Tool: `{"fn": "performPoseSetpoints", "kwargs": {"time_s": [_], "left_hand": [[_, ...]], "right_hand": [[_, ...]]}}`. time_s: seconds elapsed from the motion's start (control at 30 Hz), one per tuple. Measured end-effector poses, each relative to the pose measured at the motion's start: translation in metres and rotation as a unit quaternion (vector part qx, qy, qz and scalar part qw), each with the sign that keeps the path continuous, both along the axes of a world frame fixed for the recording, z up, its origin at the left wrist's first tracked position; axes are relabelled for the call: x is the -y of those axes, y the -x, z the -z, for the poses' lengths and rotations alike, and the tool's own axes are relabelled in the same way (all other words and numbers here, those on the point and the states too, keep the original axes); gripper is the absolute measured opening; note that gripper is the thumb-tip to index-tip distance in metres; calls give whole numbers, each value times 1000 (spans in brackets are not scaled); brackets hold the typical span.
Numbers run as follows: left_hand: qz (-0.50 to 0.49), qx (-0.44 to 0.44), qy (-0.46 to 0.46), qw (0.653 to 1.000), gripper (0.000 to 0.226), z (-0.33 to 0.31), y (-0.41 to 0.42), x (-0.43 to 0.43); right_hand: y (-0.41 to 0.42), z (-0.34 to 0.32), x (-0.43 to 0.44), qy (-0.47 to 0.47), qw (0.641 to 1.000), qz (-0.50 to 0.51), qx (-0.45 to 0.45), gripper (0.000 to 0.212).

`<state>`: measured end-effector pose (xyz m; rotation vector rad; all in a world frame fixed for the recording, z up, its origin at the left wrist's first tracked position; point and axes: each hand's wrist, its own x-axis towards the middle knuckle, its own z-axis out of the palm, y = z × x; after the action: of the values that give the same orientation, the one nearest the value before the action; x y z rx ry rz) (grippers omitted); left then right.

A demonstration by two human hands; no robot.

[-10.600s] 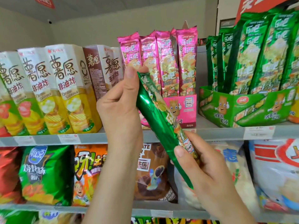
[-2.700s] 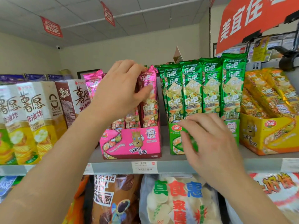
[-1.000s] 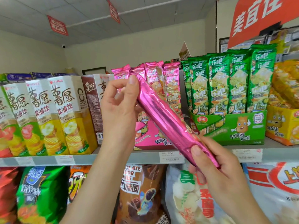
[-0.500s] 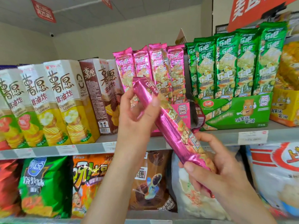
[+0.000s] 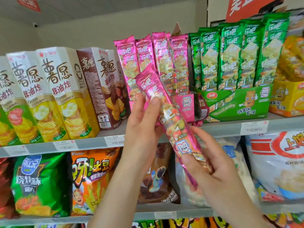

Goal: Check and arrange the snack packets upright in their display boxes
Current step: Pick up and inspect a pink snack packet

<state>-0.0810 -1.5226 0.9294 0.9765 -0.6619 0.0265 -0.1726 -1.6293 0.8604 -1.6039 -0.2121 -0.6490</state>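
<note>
Holding 1 pink packet [image 5: 166,116] in both hands, in front of the shelf [image 5: 92,143], tilted with top end up-left and bottom end down-right. Pinching the upper half with the left hand [image 5: 144,127], thumb across the front, fingers behind. Gripping the lower half with the right hand [image 5: 213,170], thumb pressed on the front just below the heart label, fingers curled under. Behind the left hand, the pink display box [image 5: 186,106], holding upright pink packets [image 5: 158,55]. Above the right hand, near that box, the green display box [image 5: 233,106], filled with upright green packets [image 5: 230,55]. Left of the left hand, tall crisp cartons [image 5: 54,96] side by side.
</note>
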Motion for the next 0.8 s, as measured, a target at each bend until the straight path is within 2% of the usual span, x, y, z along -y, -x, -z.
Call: {"fn": "performPoseSetpoints", "kwargs": {"time_s": [0.1,0.2,0.27,0.33,0.37,0.43,0.5,0.53,0.67,0.73,0.8], "left_hand": [[-39,34,-46,998,43,3,4,-2],[-35,3,-13,999,56,3,5,-4],[-2,-18,27,999,57,3,5,-5],[31,-28,46,998,42,3,4,-6],[43,-37,51,997,37,2,5,-7],[57,-62,62,994,41,1,6,-7],[60,-80,59,993,46,0,6,-6],[54,-72,44,995,41,1,6,-5],[-44,16,-60,997,33,4,8,-1],[-64,30,-53,996,29,4,7,0],[-61,22,-27,998,35,4,6,-1]], "right_hand": [[-3,5,-4,151,977,146,42,56],[-1,8,-4,189,966,170,50,60],[1,7,-5,129,985,106,37,57],[1,5,-4,7,1000,-3,4,48],[2,5,-4,-24,999,-45,-6,44],[2,7,-3,-10,998,-64,-10,40],[2,10,-5,5,999,-33,4,39],[2,12,-5,14,1000,-10,15,39],[-1,18,-6,105,985,122,61,41],[1,17,-6,179,962,195,71,47],[3,17,-4,186,957,209,75,49]]}}
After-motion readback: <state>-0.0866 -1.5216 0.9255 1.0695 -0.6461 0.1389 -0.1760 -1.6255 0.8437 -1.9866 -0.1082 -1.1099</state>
